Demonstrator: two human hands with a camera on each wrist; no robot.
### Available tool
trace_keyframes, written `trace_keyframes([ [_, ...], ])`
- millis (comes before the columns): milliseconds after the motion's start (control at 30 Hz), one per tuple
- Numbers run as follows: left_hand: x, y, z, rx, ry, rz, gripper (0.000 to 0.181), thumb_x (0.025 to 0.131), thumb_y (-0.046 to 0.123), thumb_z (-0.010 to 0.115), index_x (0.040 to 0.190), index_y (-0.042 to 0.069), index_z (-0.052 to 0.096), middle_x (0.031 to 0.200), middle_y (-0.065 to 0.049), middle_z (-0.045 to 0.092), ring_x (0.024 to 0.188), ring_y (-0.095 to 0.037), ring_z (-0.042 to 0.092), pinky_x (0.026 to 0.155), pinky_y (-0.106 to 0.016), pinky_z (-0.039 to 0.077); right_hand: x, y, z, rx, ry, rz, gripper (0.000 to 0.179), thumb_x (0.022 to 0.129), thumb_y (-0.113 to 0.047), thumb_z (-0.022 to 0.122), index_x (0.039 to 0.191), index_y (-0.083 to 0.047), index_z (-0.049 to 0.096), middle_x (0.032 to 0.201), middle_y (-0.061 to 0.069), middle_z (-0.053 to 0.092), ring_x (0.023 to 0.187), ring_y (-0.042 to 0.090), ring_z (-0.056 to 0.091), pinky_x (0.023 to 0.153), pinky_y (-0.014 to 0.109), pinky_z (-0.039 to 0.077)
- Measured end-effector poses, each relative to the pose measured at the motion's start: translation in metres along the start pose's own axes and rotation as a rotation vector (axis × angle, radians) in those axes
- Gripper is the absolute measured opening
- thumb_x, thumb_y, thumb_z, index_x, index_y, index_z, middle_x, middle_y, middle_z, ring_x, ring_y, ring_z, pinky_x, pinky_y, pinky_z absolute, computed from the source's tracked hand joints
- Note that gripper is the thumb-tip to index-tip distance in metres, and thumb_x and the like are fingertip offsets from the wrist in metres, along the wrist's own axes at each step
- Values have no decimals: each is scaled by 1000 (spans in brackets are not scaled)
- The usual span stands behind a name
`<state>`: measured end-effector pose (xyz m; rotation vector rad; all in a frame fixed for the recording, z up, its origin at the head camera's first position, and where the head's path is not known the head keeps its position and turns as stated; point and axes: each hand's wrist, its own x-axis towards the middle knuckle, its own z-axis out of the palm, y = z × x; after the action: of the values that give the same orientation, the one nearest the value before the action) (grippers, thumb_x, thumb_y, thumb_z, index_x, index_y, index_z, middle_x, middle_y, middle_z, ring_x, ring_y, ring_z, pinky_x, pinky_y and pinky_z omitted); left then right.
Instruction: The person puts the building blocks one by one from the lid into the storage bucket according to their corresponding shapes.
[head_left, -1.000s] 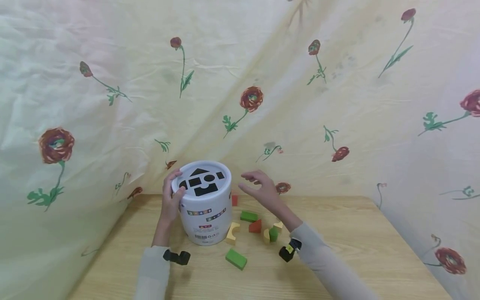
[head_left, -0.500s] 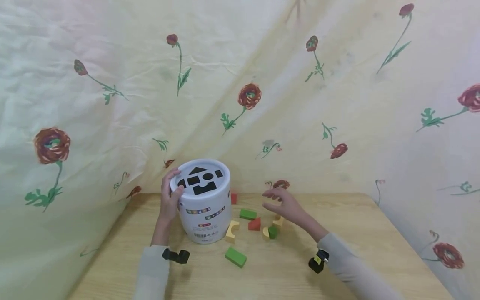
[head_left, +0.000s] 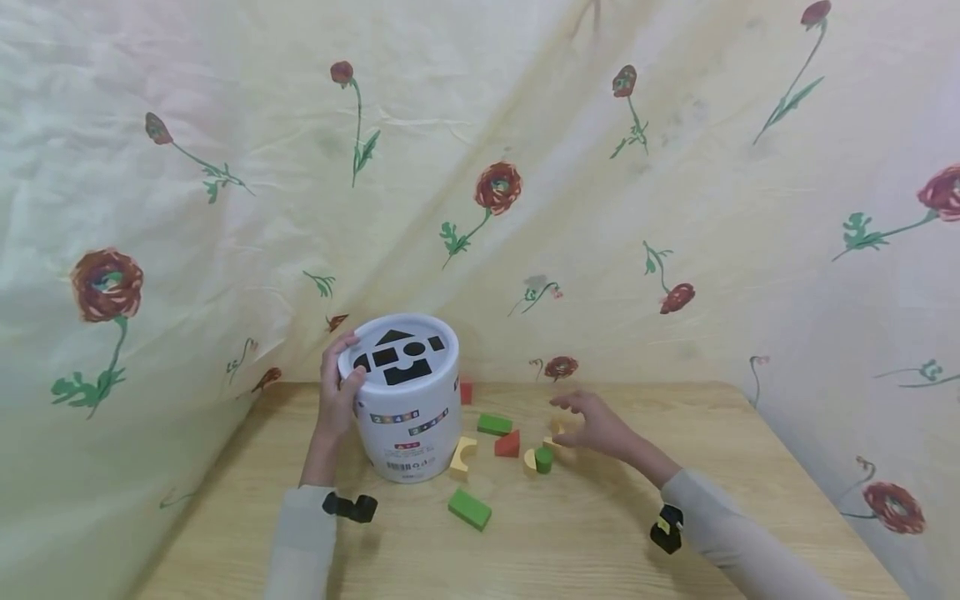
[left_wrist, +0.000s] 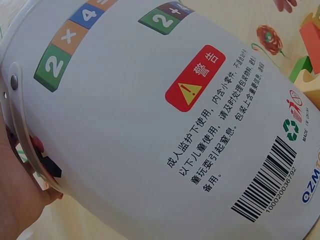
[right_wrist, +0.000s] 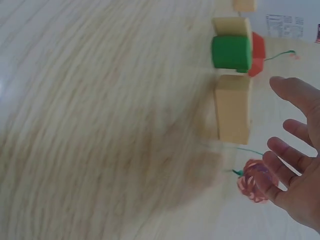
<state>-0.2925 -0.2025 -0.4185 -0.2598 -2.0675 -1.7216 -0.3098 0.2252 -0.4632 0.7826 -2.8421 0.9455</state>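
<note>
A white bucket [head_left: 431, 437] with shaped holes in its lid [head_left: 367, 340] stands on the table at left of centre. My left hand [head_left: 337, 408] grips its upper left side, with the thumb over the rim; most of that hand is out of the left wrist view. To the right, my right hand [head_left: 600, 427] hovers with spread fingers beside a yellow block [right_wrist: 233, 111], holding nothing. Close to that block are a green cylinder [head_left: 543, 460], a yellow rounded block [head_left: 529, 461] and a red block [head_left: 507, 444].
A yellow arch block [head_left: 459, 463] lies beside the bucket's base. One green block [head_left: 495, 425] is behind it, another green block [head_left: 470, 509] in front. A red block [head_left: 467, 392] sits at the back, partly hidden by the bucket. Flowered cloth [head_left: 420, 233] hangs behind the table [head_left: 712, 467].
My right hand has moved away from beside the bucket, to the right and down towards the yellow block. The left hand stays on the bucket.
</note>
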Motion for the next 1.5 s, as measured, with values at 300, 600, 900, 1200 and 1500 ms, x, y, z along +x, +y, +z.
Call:
trace_keyframes([
  [300, 2, -2, -1, -24, -2, 19, 53, 97, 20, 48, 148, 12, 40, 163, -2, 28, 141, -27, 37, 99, -19, 47, -1, 6, 6, -203, -30, -29, 69, 74, -28, 88, 132, 1, 63, 134, 26, 59, 120, 46, 55, 100, 61, 49],
  [600, 2, -6, 0, -39, -7, 30, 53, 97, 21, 49, 148, 10, 40, 164, -4, 27, 144, -27, 33, 116, -52, 39, -1, 13, 7, -304, -50, -61, 69, 72, -28, 87, 130, 1, 63, 124, 19, 65, 112, 38, 57, 95, 60, 50],
  [900, 1, -7, 0, -34, -11, 31, 53, 97, 21, 49, 148, 11, 39, 164, -4, 27, 145, -28, 32, 117, -57, 36, 2, 16, 8, -260, -114, -30, 70, 72, -23, 86, 133, 0, 61, 117, 15, 65, 106, 33, 57, 89, 54, 50],
  [1200, 2, -8, 0, -28, -12, 32, 54, 97, 23, 48, 148, 12, 39, 164, -4, 26, 144, -28, 32, 115, -58, 38, 6, 20, 8, -265, -115, -36, 68, 70, -23, 85, 130, -2, 63, 120, 16, 65, 109, 34, 57, 92, 58, 49],
  [1500, 2, -7, -2, -14, -11, 31, 53, 97, 23, 48, 149, 13, 39, 164, -2, 27, 143, -26, 34, 112, -46, 42, 8, 20, 11, -265, -109, -28, 63, 68, -21, 84, 126, -4, 64, 116, 13, 65, 106, 31, 57, 90, 54, 50],
])
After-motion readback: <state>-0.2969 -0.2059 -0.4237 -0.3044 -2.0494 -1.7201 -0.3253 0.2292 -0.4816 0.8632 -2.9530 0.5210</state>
